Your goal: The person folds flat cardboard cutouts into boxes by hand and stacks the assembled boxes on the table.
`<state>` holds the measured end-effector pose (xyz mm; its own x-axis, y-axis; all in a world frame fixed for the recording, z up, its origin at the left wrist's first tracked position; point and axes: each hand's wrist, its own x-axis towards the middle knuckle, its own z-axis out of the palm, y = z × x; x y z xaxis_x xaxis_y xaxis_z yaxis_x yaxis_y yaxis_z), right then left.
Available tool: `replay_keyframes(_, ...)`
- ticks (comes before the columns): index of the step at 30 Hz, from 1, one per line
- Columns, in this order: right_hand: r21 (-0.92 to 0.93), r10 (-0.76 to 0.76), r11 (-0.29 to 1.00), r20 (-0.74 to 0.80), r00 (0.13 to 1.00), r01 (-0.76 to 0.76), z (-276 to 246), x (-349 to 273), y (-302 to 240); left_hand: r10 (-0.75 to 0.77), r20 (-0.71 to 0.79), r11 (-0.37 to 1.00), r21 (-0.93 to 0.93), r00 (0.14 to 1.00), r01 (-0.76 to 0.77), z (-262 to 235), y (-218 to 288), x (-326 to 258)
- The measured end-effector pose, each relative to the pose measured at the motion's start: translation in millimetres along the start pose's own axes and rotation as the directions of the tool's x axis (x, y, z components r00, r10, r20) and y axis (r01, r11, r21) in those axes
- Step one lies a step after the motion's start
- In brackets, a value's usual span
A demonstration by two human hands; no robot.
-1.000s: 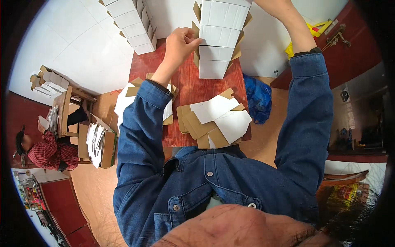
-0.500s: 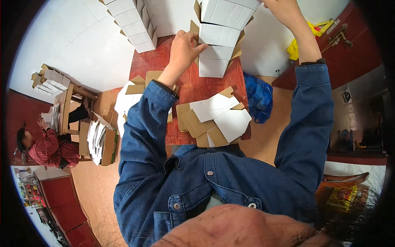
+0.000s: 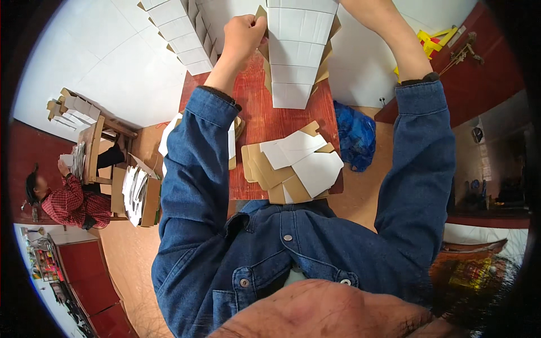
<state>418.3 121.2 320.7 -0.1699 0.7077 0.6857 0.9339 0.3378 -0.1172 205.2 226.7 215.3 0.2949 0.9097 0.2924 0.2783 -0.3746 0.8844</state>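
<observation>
A tall stack of white cardboard boxes [image 3: 293, 53] with brown inner flaps stands at the far side of the red table [image 3: 256, 112]. Its top runs out of the picture. At the stack's left side, my left hand [image 3: 242, 36] is closed, fingers curled at a brown cardboard flap [image 3: 261, 16]. Only the back and wrist of my right hand [image 3: 369, 10] show at the upper edge, by the stack's right side; its fingers are out of view. Nearer to me lies a loose pile of flat white-and-brown cardboard pieces [image 3: 296, 163].
Another stack of white boxes [image 3: 180, 34] stands at the back left. More flat cardboard lies partly behind my left sleeve. A blue plastic bag [image 3: 355, 138] sits right of the table. Far left, a person [image 3: 73, 200] in a checked top handles cardboard near an open carton [image 3: 147, 200].
My left hand has moved up and slightly left along the stack, and its fingers have closed. My right hand has shifted up and left, its fingers leaving the picture. The boxes have shifted slightly.
</observation>
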Motion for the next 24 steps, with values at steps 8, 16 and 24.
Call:
replay_keyframes(8, -0.008, -0.061, 0.998, -0.106, 0.993, 0.061, -23, 0, -28, -0.026, -0.138, 0.961, -0.277, 0.990, -0.014, -5, 3, 1)
replay_keyframes(16, 0.046, -0.147, 0.986, -0.186, 0.971, 0.158, -15, 25, -69, -0.080, -0.286, 0.908, -0.417, 0.955, -0.049, -63, -7, -2)
replay_keyframes(24, 0.083, -0.313, 0.938, -0.208, 0.927, 0.335, 84, 55, -107, -0.118, -0.350, 0.875, -0.479, 0.929, -0.069, -124, -80, -24)
